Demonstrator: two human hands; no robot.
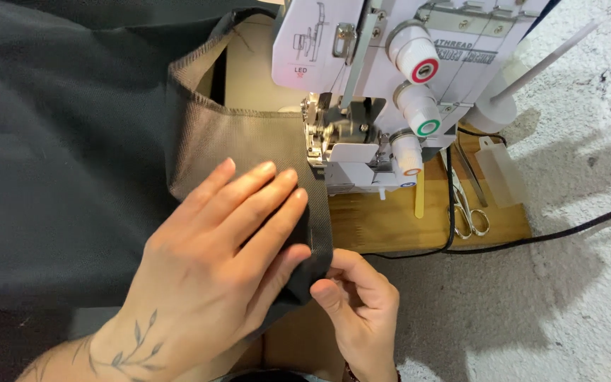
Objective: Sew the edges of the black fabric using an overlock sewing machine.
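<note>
**Fabric edge lined up toward the serger foot**

The dark fabric (249, 145) lay flat in front of the serger (390, 78), its bound edge running straight away from the person toward the presser foot (319, 138). The left hand (228, 247) lay open and flat on the cloth, fingers pointing at the foot and nearer to it. The right hand (358, 297) pinched the near end of that edge, just behind. Scissors (469, 212) lay apart on the wooden counter (390, 226).
</note>
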